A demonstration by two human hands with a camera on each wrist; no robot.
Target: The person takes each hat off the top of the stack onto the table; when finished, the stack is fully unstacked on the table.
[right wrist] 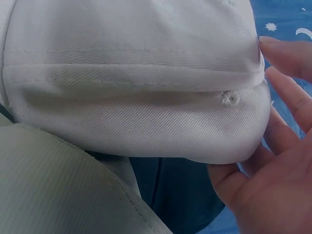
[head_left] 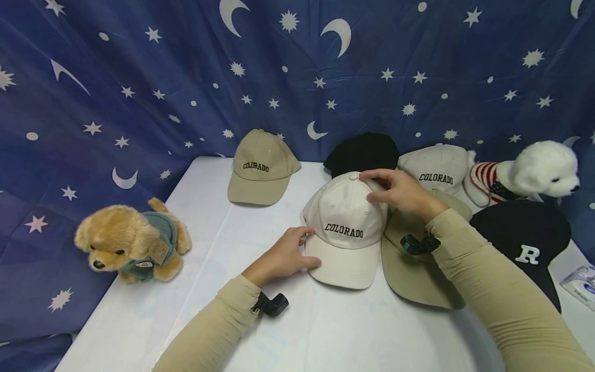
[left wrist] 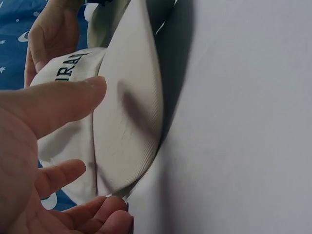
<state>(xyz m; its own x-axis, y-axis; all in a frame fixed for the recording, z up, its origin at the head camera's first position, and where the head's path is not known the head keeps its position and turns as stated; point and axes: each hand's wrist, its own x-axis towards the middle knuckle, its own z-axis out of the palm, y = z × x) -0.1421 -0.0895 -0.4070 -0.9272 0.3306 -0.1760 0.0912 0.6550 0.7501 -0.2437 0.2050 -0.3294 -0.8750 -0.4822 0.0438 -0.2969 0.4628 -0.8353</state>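
Note:
A white cap point(head_left: 344, 222) with COLORADO lettering stands at the middle of the table, brim towards me. My right hand point(head_left: 395, 194) touches the top of its crown, thumb and fingers apart. In the right wrist view those fingers point(right wrist: 287, 97) lie along the crown's edge. My left hand point(head_left: 288, 253) is at the left side of the brim, thumb and fingers spread. Its thumb point(left wrist: 73, 100) reaches over the cap in the left wrist view, with the other fingers by the brim's edge. A khaki cap point(head_left: 413, 274) lies beside the white one, partly under my right arm.
A tan COLORADO cap point(head_left: 259, 168), a black cap point(head_left: 364, 152) and a light COLORADO cap point(head_left: 434, 165) line the back. At right are a white plush dog point(head_left: 541, 168), a black R cap point(head_left: 520, 232) and a small packet point(head_left: 581, 281). A tan plush dog point(head_left: 135, 240) sits left.

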